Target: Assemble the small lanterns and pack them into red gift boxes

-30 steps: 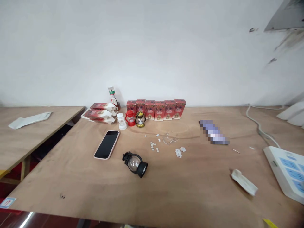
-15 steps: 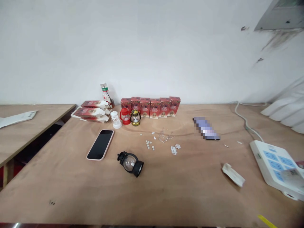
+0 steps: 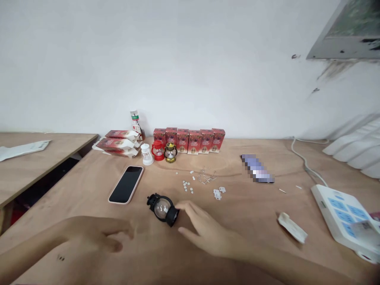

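On the wooden table a small black lantern (image 3: 162, 208) lies on its side, its clear globe showing and its base turned to the right. My right hand (image 3: 204, 227) is beside that base, thumb and fingers apart, with nothing between them; whether a fingertip touches the lantern I cannot tell. To the left of the lantern, my left hand (image 3: 101, 233) hovers over the table, slightly blurred, its fingers stretched out and holding nothing. A phone (image 3: 126, 185) in a pink case lies just beyond my left hand.
Small white discs (image 3: 187, 186), thin wires (image 3: 206, 177) and white tabs (image 3: 218, 192) lie mid-table. White, red and gold lanterns (image 3: 170, 153) stand before red boxes (image 3: 194, 141). A pixelated purple item (image 3: 257, 168), a crumpled wrapper (image 3: 292, 227) and a white power strip (image 3: 344, 217) are rightward.
Both my hands have come into view from below, the right one reaching up to the lantern's base. The view has shifted a little; the things on the table lie as before.
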`<state>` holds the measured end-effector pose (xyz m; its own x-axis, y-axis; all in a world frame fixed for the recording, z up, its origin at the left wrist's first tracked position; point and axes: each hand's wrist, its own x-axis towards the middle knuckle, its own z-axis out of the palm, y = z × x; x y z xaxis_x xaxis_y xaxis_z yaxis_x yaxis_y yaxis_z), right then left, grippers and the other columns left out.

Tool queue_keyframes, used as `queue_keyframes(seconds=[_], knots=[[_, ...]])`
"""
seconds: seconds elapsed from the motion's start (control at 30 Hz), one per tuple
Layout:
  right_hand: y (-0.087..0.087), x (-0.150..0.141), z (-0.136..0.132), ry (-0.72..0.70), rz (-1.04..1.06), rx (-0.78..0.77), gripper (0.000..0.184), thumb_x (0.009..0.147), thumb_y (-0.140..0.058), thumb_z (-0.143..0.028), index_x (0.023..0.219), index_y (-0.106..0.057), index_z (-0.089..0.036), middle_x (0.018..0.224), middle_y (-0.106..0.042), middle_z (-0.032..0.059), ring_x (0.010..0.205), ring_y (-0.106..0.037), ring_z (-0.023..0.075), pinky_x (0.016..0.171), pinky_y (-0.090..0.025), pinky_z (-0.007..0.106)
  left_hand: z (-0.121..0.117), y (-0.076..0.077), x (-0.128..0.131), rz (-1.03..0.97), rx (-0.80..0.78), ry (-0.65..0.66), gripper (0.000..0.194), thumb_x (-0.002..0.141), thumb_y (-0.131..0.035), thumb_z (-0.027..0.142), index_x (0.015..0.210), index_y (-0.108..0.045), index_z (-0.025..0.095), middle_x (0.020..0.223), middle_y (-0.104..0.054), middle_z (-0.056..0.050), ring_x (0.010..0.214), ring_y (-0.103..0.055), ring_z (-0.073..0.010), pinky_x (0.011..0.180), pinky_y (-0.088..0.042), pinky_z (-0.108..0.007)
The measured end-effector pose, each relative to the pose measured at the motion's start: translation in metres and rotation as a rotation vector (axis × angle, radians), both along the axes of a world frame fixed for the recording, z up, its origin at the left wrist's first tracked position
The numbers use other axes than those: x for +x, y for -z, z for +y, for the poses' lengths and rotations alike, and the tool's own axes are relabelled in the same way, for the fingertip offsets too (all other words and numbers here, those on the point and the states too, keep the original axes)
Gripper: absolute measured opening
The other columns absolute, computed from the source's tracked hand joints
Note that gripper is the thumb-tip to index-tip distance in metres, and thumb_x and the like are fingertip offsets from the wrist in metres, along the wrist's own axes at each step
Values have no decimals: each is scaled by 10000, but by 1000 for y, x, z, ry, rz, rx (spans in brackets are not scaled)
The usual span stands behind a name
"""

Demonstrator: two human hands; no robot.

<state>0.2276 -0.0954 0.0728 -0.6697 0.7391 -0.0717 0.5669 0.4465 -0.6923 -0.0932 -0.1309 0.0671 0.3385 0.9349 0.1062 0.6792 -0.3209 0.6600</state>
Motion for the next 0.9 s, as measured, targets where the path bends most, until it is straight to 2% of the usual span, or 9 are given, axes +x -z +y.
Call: queue_keyframes(seconds=[0.1, 0.2, 0.33, 0.43, 0.53, 0.63, 0.73, 0.8, 0.9], knots=[[39, -28, 9, 131, 101, -69, 1030, 604, -822, -234, 1447, -233, -174, 1538, -189, 172, 1425, -201, 301, 1141, -273, 464, 28, 2, 11, 312, -112, 534, 576, 756, -678, 327, 1304, -512, 262, 1361, -535, -58, 1244, -515, -248, 932, -486, -302], [66, -44, 11, 165, 164, -7, 1155, 524, -867, -255, 1457, -194, -151, 1535, -167, 209, 1433, -148, 337, 1153, -213, 523, 24, 19, 27, 476, 33, 510, 712, 813, -622, 357, 1438, -299, 246, 1477, -351, -117, 1370, -334, -300, 1082, -343, -451], [75, -56, 12, 270, 319, 105, 759, 687, -710, -148, 1355, -351, -169, 1371, -437, 168, 1296, -426, 286, 1048, -389, 468, 11, 57, 44, 579, 229, 412, 778, 857, -537, 471, 1482, -143, 226, 1513, -272, -147, 1386, -286, -350, 1095, -290, -542], [78, -69, 23, 393, 480, 191, 493, 694, -585, -51, 1156, -474, -185, 1185, -548, 107, 1110, -571, 227, 930, -478, 391, 26, 83, 61, 570, 400, 275, 718, 894, -471, 456, 1487, -152, 208, 1541, -176, -166, 1406, -229, -362, 1093, -281, -563], [82, -80, 48, 537, 641, 307, 351, 654, -568, -40, 955, -504, -208, 1142, -551, 84, 1125, -561, 217, 919, -473, 362, 55, 95, 84, 451, 408, 161, 736, 880, -466, 505, 1463, -249, 113, 1505, -263, -219, 1404, -232, -367, 1112, -211, -596], [82, -82, 74, 652, 736, 409, 231, 660, -557, -68, 822, -488, -218, 1098, -569, 78, 1101, -567, 223, 905, -466, 375, 84, 91, 107, 185, 177, 99, 580, 906, -411, 467, 1414, -374, 188, 1454, -416, -138, 1394, -293, -294, 1138, -177, -565], [81, -79, 88, 680, 831, 482, 151, 707, -549, -113, 739, -450, -222, 1071, -581, 83, 1043, -586, 217, 868, -472, 376, 104, 82, 125, -231, -93, -102, 594, 839, -467, 517, 1338, -478, 194, 1389, -502, -115, 1374, -335, -293, 1141, -220, -516], [82, -79, 88, 664, 889, 532, 136, 744, -541, -139, 740, -436, -225, 1068, -583, 86, 1041, -588, 209, 853, -481, 366, 113, 76, 136, -522, -188, -242, 666, 760, -536, 563, 1289, -518, 159, 1349, -534, -138, 1332, -394, -321, 1118, -282, -497], [89, -84, 83, 688, 963, 564, 175, 767, -533, -145, 895, -448, -228, 1099, -579, 98, 1058, -593, 201, 852, -499, 363, 121, 74, 145, -815, -188, -302, 690, 629, -673, 567, 1180, -584, 161, 1237, -617, -126, 1226, -511, -333, 1069, -370, -458]])
